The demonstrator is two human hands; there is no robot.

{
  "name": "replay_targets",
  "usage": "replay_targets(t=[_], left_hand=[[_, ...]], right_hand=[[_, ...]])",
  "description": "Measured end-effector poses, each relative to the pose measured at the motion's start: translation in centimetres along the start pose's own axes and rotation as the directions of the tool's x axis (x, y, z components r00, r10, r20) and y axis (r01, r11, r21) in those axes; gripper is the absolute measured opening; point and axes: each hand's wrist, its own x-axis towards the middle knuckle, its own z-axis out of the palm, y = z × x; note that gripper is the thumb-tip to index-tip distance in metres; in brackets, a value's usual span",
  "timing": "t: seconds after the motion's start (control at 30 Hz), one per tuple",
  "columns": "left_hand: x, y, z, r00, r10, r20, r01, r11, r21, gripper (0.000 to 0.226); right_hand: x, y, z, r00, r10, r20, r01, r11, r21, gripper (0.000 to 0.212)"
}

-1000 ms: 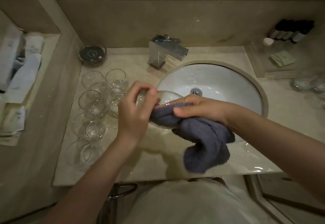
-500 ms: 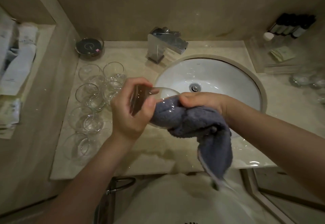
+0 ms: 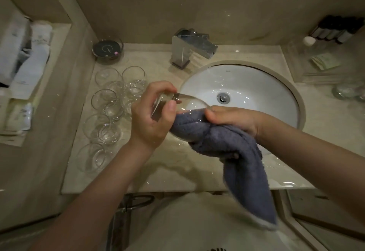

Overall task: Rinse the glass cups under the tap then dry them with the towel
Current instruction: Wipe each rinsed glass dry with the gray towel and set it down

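From the head view, the drying step is in hand. The left hand (image 3: 151,118) curls its fingers (image 3: 171,107) round a glass cup (image 3: 185,102) held on its side above the table's (image 3: 177,171) front edge, just left of the sink (image 3: 246,85). The right hand (image 3: 231,119) grips a grey-blue towel (image 3: 237,152) and presses it against the cup's mouth end, the rest of the cloth hanging down past the table edge. More glass cups (image 3: 106,112) stand grouped on the table to the left (whether they are already dried cannot be told). The tap (image 3: 192,48) shows no running water. The next move probably calls for turning the cup against the towel, then setting it down gently, since wet glass slips.
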Motion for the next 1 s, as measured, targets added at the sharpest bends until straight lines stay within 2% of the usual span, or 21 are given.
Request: replay_targets(t=[0.07,0.13,0.17,0.2,0.23,0.27,0.33,0.4,0.43,0.47,0.53,0.57,0.6,0.63,0.67,0.73,0.8,0.83,0.9,0.93,1.0], left_hand=[[0.7,0.2,-0.4,0.975,-0.208,0.073,0.211,0.977,-0.036,0.020],[1.9,0.8,-0.5,0.771,-0.624,0.130,0.634,0.771,-0.056,0.037],[2.3,0.8,-0.3,0.637,-0.761,0.124,0.768,0.640,-0.019,0.038],[2.3,0.5,0.0,0.578,-0.812,0.079,0.812,0.582,0.041,0.035],[2.0,0.4,0.3,0.618,-0.786,0.010,0.784,0.617,0.067,0.030],[1.5,0.3,0.6,0.731,-0.679,-0.060,0.682,0.731,0.029,0.027],[0.2,0.5,0.9,0.943,-0.306,-0.129,0.302,0.952,-0.044,0.019],[-0.8,0.3,0.4,0.996,0.074,-0.051,-0.070,0.995,0.070,0.018],[-0.7,0.2,0.1,0.989,0.149,0.006,-0.149,0.981,0.127,0.020],[-0.5,0.2,-0.2,0.991,0.123,0.043,-0.128,0.980,0.150,0.021],[0.2,0.9,-0.4,0.975,-0.219,0.037,0.213,0.969,0.129,0.023],[0.8,1.4,-0.3,0.867,-0.497,0.043,0.493,0.867,0.074,0.028],[1.2,1.6,-0.2,0.681,-0.729,0.076,0.731,0.683,-0.003,0.037],[1.4,1.5,0.0,0.540,-0.836,0.099,0.842,0.537,-0.058,0.044],[1.4,1.3,0.3,0.498,-0.862,0.093,0.867,0.491,-0.087,0.046],[1.0,1.0,0.8,0.671,-0.740,-0.038,0.735,0.671,-0.097,0.040],[0.3,0.9,1.1,0.892,-0.434,-0.129,0.423,0.900,-0.102,0.027],[-0.2,0.7,1.1,0.957,-0.272,-0.099,0.261,0.959,-0.110,0.022],[-0.5,0.3,0.5,0.995,-0.096,-0.036,0.091,0.990,-0.108,0.021],[-0.3,0.3,0.1,0.993,-0.114,0.000,0.113,0.988,-0.100,0.023],[0.6,1.0,-0.2,0.926,-0.377,0.022,0.378,0.923,-0.077,0.026]], right_hand=[[0.0,0.5,0.0,0.992,-0.037,-0.122,0.023,0.993,-0.114,0.051],[0.0,0.4,0.3,0.955,-0.164,-0.246,0.039,0.894,-0.447,0.045],[0.0,0.2,0.6,0.946,-0.213,-0.246,0.024,0.799,-0.601,0.042],[0.1,0.0,0.6,0.946,-0.237,-0.220,0.026,0.732,-0.681,0.041],[0.1,-0.1,0.6,0.954,-0.223,-0.199,0.033,0.741,-0.671,0.041],[0.1,-0.2,0.6,0.965,-0.178,-0.192,0.034,0.811,-0.584,0.043],[-0.3,-0.3,0.3,0.988,-0.067,-0.136,0.030,0.966,-0.256,0.054],[-0.4,0.2,-0.1,0.999,-0.027,-0.039,0.023,0.995,-0.097,0.053],[-0.4,0.4,-0.1,0.999,-0.034,-0.017,0.033,0.996,-0.086,0.051],[-0.4,0.5,-0.1,0.999,-0.037,-0.031,0.034,0.995,-0.091,0.052],[-0.5,0.3,0.1,0.984,-0.096,-0.152,0.062,0.975,-0.216,0.053],[-0.6,0.1,0.3,0.965,-0.166,-0.205,0.081,0.927,-0.367,0.050],[-0.5,-0.2,0.5,0.945,-0.231,-0.230,0.074,0.839,-0.539,0.045],[-0.4,-0.4,0.6,0.936,-0.273,-0.224,0.058,0.746,-0.663,0.042],[-0.4,-0.6,0.7,0.938,-0.278,-0.206,0.053,0.704,-0.708,0.043],[-0.2,-0.9,0.5,0.967,-0.186,-0.176,0.053,0.817,-0.575,0.047],[-0.4,-0.8,0.1,0.991,-0.061,-0.120,0.032,0.973,-0.230,0.054],[-0.4,-0.7,0.0,0.997,-0.027,-0.075,0.019,0.994,-0.106,0.055],[-0.5,-0.7,0.2,0.999,-0.029,-0.020,0.028,0.998,-0.060,0.049],[-0.4,-0.8,0.3,0.996,-0.047,-0.070,0.038,0.990,-0.134,0.045],[-0.3,-1.1,0.4,0.952,-0.172,-0.253,0.034,0.881,-0.472,0.038]])
